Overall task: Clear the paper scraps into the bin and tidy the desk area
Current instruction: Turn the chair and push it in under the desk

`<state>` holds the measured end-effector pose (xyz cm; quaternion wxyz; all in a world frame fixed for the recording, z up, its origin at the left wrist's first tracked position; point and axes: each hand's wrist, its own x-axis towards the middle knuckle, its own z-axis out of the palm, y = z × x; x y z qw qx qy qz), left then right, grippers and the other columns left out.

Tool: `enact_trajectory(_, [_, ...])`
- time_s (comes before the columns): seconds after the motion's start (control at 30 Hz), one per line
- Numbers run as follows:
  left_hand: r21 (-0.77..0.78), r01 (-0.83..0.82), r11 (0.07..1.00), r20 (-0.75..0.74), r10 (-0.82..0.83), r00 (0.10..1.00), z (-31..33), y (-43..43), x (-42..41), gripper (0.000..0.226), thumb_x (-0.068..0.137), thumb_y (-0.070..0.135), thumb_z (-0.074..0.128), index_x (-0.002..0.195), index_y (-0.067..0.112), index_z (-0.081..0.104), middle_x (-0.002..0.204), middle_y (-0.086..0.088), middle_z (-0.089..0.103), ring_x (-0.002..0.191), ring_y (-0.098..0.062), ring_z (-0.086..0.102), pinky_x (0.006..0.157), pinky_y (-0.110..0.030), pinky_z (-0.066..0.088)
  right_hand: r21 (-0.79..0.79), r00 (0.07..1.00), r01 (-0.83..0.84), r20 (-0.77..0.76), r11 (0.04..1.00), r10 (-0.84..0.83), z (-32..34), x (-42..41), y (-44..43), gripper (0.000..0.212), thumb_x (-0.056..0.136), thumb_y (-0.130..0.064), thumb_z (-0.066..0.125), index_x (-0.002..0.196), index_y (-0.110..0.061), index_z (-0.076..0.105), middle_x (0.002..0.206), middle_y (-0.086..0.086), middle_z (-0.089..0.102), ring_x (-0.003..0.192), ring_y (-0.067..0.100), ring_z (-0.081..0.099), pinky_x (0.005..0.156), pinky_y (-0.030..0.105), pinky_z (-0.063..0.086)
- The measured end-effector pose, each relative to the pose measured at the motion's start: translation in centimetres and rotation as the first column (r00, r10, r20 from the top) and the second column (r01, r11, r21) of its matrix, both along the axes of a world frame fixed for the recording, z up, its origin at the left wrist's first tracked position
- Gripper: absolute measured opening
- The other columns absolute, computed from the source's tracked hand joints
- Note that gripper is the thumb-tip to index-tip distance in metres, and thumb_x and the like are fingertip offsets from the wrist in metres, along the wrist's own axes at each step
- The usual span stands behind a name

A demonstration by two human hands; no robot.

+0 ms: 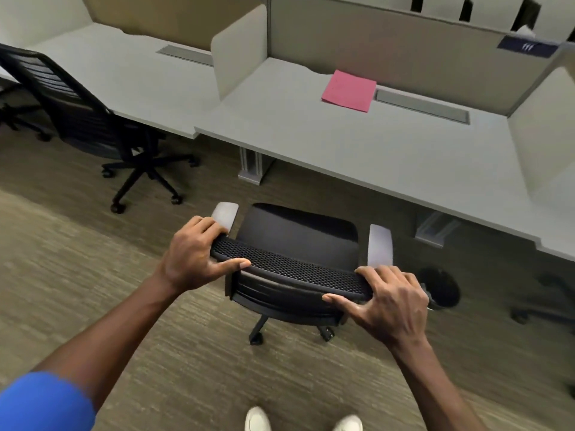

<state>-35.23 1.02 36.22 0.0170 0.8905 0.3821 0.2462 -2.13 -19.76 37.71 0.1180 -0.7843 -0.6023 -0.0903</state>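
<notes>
A black office chair (298,234) with grey armrests stands on the carpet just in front of a light grey desk (357,150). My left hand (194,255) grips the left end of the chair's mesh backrest top. My right hand (390,301) grips the right end of the same backrest. A pink sheet of paper (349,90) lies flat at the back of the desk, next to a grey cable slot (421,106). A dark round bin (440,287) sits on the floor under the desk, right of the chair.
A second black chair (81,110) stands at the neighbouring desk (124,76) on the left. White divider panels (239,48) separate the desks. Desk legs (252,166) stand under the front edge. Another chair's base (544,309) shows at the far right. My white shoes (258,419) are below.
</notes>
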Motion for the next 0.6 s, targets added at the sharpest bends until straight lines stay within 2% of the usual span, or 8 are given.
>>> enact_trajectory(0.37, [0.016, 0.034, 0.999, -0.023, -0.033, 0.999, -0.3, 5.3, 6.4, 0.081, 0.080, 0.088, 0.056, 0.100, 0.010, 0.071, 0.098, -0.006, 0.069, 0.089, -0.022, 0.060, 0.073, -0.036, 0.054, 0.005, 0.998, 0.056, 0.017, 0.998, -0.056, 0.0, 5.5, 4.5, 0.088, 0.070, -0.103, 0.044, 0.104, -0.028, 0.076, 0.093, -0.003, 0.071, 0.087, 0.022, 0.066, 0.079, 0.039, 0.051])
enact_trajectory(0.6, [0.001, 0.008, 1.000, 0.000, -0.008, 1.000, -0.8, 11.1, 9.8, 0.077, 0.079, 0.085, 0.058, 0.103, 0.013, 0.070, 0.100, -0.004, 0.068, 0.093, -0.023, 0.060, 0.078, -0.039, 0.055, 0.025, 0.999, 0.046, -0.008, 0.999, -0.046, -0.4, 8.8, 10.5, 0.090, 0.071, -0.103, 0.041, 0.107, -0.028, 0.076, 0.092, -0.002, 0.070, 0.085, 0.023, 0.066, 0.079, 0.039, 0.051])
